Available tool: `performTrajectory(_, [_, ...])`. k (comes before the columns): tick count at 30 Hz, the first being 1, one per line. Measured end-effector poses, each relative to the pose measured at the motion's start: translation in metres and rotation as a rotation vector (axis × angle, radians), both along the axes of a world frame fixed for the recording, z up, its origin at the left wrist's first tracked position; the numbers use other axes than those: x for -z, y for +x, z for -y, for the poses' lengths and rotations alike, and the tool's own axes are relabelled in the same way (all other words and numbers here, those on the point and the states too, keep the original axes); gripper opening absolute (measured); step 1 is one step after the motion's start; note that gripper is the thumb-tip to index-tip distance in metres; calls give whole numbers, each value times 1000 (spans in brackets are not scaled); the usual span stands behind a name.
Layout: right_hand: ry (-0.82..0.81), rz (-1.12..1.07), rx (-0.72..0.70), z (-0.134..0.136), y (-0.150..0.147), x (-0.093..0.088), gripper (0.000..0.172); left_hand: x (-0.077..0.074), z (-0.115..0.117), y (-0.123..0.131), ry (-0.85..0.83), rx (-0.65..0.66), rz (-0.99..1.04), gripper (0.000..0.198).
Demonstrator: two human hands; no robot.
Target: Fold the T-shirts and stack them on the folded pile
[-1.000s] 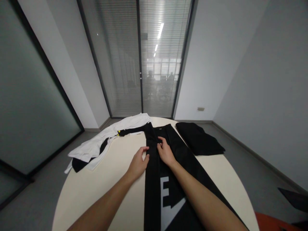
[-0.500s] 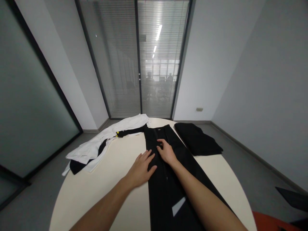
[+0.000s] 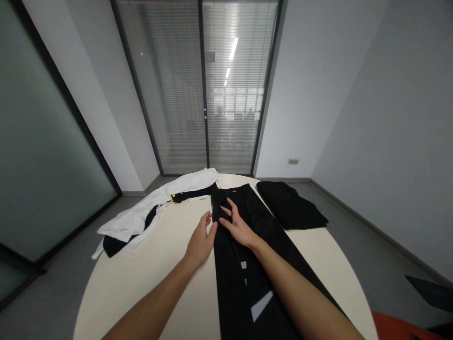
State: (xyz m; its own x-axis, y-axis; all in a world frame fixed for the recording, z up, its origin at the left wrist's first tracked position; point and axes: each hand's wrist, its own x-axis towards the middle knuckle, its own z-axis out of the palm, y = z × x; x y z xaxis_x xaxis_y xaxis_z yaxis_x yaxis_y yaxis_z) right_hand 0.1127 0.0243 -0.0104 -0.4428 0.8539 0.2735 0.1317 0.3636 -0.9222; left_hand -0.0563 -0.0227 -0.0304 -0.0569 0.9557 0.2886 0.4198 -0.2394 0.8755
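A long black garment (image 3: 247, 245) with white print lies lengthwise down the middle of a round cream table (image 3: 148, 278). My right hand (image 3: 236, 225) lies flat on the garment near its far end, fingers spread. My left hand (image 3: 201, 240) rests at the garment's left edge, fingers stretched out and together, touching the cloth and the tabletop. Neither hand holds anything.
A white garment (image 3: 155, 208) mixed with black cloth lies crumpled at the table's far left. A folded black garment (image 3: 290, 205) sits at the far right. Glass doors with blinds stand behind the table. Something orange (image 3: 406, 328) shows at the bottom right.
The garment's left side has been folded over, hiding most of the white print. My left hand went from curled at the edge to flat, and my right hand opened flat on the cloth.
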Motion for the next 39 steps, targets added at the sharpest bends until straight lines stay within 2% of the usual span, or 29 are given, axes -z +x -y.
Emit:
performTrajectory(3, [7, 66, -147, 11, -8, -6, 59, 0, -9, -10, -12, -48, 85, 55])
performTrajectory(6, [68, 142, -241, 18, -13, -6, 44, 0, -14, -19, 8, -105, 4, 57])
performTrajectory(8, [150, 205, -208, 18, -15, -4, 40, -1, -15, -24, 53, -142, -120, 50])
performTrajectory(11, [309, 344, -43, 13, -13, 1, 37, -1, -16, -30, 100, -161, -328, 40])
performTrajectory(14, [420, 493, 50, 8, -8, 6, 33, 1, -17, -34, 46, -166, -413, 36])
performTrajectory(17, [448, 576, 84, 7, -5, 8, 33, 4, -22, -35, -2, -188, -235, 31])
performTrajectory(20, [440, 579, 102, 8, -5, 8, 42, 7, -32, -38, -6, -170, -29, 32])
performTrajectory(25, [433, 534, 51, 10, -7, 9, 59, 10, -49, -54, -74, -76, 227, 51])
performTrajectory(28, [422, 564, -5, 11, -6, 9, 60, 11, -55, -68, -114, -108, 281, 58])
performTrajectory(31, [427, 602, -37, 13, -5, 7, 58, 11, -55, -77, -109, -177, 199, 58])
performTrajectory(33, [427, 632, -56, 15, -5, 5, 59, 12, -52, -79, -96, -173, 140, 59])
performTrajectory(35, [420, 664, -77, 16, -5, 3, 66, 12, -46, -79, -48, -141, -31, 64])
performTrajectory(39, [408, 682, -108, 19, -6, -1, 83, 8, -30, -79, -9, -56, -496, 82])
